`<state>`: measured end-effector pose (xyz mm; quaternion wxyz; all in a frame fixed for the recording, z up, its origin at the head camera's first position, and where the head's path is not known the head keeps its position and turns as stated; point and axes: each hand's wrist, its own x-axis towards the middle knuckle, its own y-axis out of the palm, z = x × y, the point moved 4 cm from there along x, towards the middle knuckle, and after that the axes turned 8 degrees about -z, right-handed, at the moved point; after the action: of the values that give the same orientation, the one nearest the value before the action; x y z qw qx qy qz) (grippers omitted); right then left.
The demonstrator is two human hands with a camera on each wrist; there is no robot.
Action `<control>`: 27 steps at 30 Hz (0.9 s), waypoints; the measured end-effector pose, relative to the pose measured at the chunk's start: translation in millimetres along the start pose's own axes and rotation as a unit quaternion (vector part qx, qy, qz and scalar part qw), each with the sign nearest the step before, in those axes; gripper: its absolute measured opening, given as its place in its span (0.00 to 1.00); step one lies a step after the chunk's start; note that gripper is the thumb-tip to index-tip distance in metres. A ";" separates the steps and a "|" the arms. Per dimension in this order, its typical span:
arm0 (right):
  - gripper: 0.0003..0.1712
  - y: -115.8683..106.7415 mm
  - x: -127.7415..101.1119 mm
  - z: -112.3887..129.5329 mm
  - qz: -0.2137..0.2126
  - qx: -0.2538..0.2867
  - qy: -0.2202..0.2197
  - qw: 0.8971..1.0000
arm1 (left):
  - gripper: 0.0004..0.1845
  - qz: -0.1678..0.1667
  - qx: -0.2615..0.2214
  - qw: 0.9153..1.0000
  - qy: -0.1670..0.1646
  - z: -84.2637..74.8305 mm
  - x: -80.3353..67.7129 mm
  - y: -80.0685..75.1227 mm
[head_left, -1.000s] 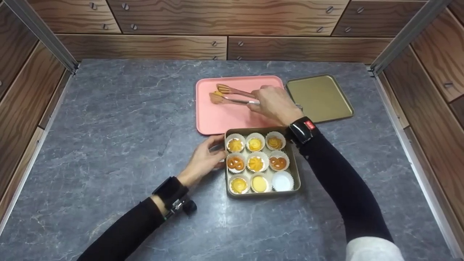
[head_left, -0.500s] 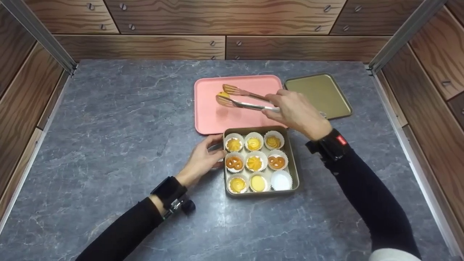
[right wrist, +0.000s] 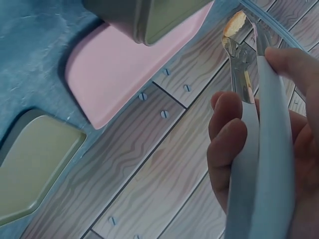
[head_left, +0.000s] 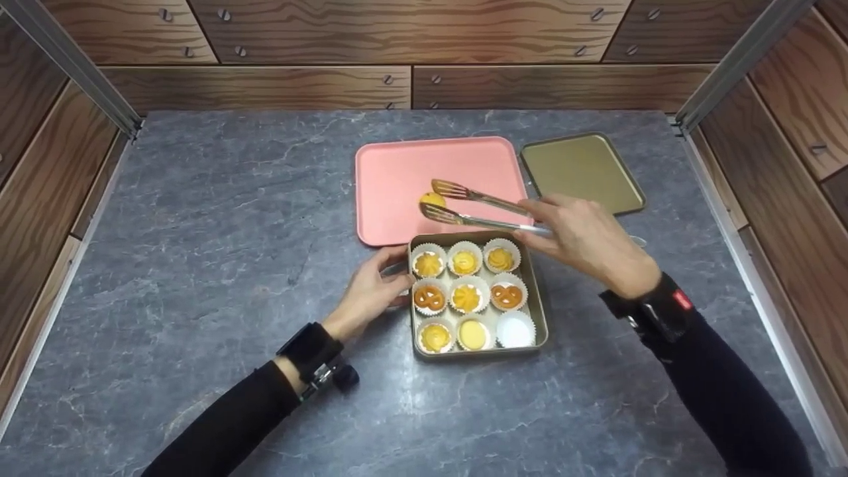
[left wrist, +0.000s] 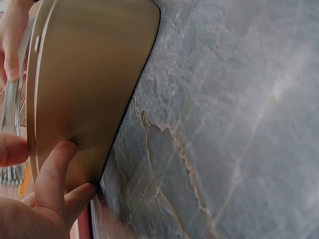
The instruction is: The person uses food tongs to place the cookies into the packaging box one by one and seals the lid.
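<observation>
My right hand [head_left: 586, 238] grips a pair of tongs [head_left: 487, 199] with slotted metal heads and pale handles. Between the tong heads sits a small round yellow cookie [head_left: 432, 199], seen over the near part of the pink tray; its edge [right wrist: 235, 24] shows browned in the right wrist view. My left hand [head_left: 374, 288] rests against the left side of a square gold tin [head_left: 540, 318], fingertips on its outer wall and one digit at the rim. Inside the tin, paper cups hold yellow cookies and brown pretzel-shaped ones. The front right paper cup [head_left: 515, 330] is white inside, with no cookie.
Behind the tin lies the pink tray [head_left: 387, 156]. A flat gold lid [head_left: 583, 172] lies to the tray's right. Wood-patterned panels [head_left: 298, 86] wall in the grey marbled table [head_left: 218, 265] at the back and sides.
The tongs, with the cookie between their heads, have come right and nearer across the tray toward the tin. My right hand has drawn back to the right. My left hand stays at the tin.
</observation>
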<state>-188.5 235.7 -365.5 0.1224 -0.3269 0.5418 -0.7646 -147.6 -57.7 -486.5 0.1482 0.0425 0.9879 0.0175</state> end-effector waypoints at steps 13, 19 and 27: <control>0.26 -22.7 -48.6 -12.3 0.004 -0.007 -0.002 1.000 | 0.33 -0.004 0.014 1.000 -0.004 -1.0 -0.8 1.4; 0.27 -27.2 -64.5 -19.5 0.041 0.006 -0.013 0.999 | 0.33 -0.002 0.010 1.000 0.003 -2.3 0.3 2.1; 0.27 -42.5 -80.7 -30.3 0.070 0.014 -0.047 0.996 | 0.34 -0.004 0.016 1.000 0.001 -2.6 1.8 2.1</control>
<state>-139.5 318.3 -362.5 0.2052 -0.3219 0.5459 -0.7458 -149.9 -55.5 -484.4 0.1470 0.0409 0.9883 0.0016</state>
